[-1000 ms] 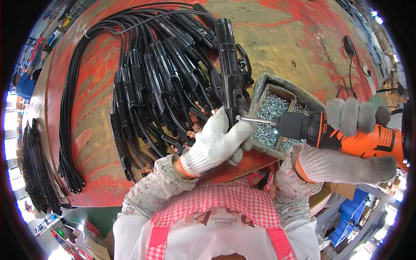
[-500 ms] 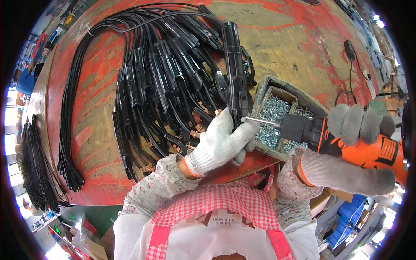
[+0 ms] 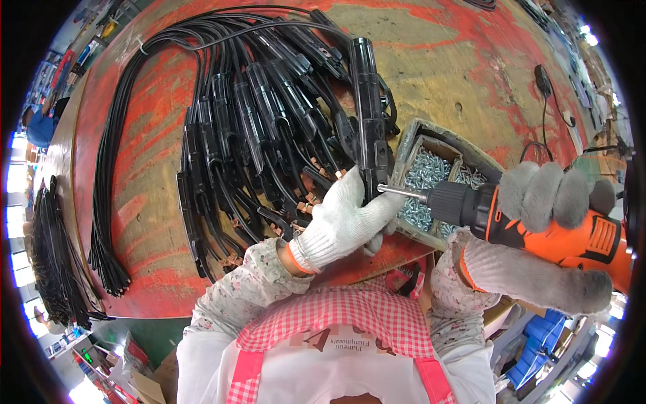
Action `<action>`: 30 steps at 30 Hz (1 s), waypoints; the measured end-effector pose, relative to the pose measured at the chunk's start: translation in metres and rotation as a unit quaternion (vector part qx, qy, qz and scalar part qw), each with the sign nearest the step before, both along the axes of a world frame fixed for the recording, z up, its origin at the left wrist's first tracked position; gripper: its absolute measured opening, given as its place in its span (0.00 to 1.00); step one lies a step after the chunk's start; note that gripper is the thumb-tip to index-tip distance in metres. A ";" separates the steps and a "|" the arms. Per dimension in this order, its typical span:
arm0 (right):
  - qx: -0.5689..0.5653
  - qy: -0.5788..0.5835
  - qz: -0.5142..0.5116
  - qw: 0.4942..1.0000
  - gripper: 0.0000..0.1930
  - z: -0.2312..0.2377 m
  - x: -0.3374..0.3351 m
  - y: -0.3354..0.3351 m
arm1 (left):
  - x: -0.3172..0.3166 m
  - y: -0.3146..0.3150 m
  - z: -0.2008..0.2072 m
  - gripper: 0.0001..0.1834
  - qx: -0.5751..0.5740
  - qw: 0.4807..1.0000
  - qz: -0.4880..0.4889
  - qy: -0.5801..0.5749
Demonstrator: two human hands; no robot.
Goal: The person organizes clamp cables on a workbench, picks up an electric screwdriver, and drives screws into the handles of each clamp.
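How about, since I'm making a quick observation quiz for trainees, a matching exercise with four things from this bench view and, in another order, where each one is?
Things:
1. Orange-and-black power driver
2. Small silver metal screws
3. Long black tubular plastic part
4. Pink-and-white checked cloth trim

Places:
A. Inside the worn grey open box
B. Gripped in the grey-gloved right hand
C. Across the person's chest
D. Held near its lower end by the white-gloved left hand

Right pairs: 1-B; 2-A; 3-D; 4-C
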State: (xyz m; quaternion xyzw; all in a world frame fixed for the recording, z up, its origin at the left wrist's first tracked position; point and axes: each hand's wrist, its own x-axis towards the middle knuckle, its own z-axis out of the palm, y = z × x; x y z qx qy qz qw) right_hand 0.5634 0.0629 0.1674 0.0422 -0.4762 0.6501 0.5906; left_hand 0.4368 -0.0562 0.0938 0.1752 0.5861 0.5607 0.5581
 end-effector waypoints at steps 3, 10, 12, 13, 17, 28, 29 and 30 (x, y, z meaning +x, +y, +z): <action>-0.003 -0.011 -0.034 0.999 0.40 0.002 0.005 -0.001 | -0.004 0.004 -0.001 0.13 0.000 0.998 -0.069 -0.016; -0.003 0.026 0.016 1.000 0.40 0.002 0.001 -0.003 | -0.006 0.001 0.000 0.13 -0.003 0.998 -0.057 -0.027; 0.004 0.022 0.008 1.000 0.40 0.001 0.005 -0.001 | -0.005 0.003 0.000 0.12 -0.002 0.997 -0.069 -0.024; 0.007 0.018 0.006 1.000 0.39 -0.001 0.005 0.000 | -0.006 0.002 -0.001 0.12 -0.003 0.998 -0.066 -0.023; 0.029 0.009 0.024 0.999 0.40 -0.003 0.002 0.002 | -0.007 0.001 0.001 0.12 -0.001 0.998 -0.058 -0.023; 0.040 -0.003 0.044 0.998 0.36 -0.002 -0.007 0.001 | -0.007 0.000 0.000 0.13 0.006 0.998 -0.056 -0.036; 0.041 -0.003 0.044 0.998 0.36 -0.001 -0.008 -0.001 | -0.005 0.000 0.001 0.13 0.011 0.999 -0.038 -0.033; 0.037 0.003 0.050 0.998 0.36 0.002 -0.009 -0.003 | -0.004 0.000 0.002 0.13 0.016 0.999 -0.020 -0.030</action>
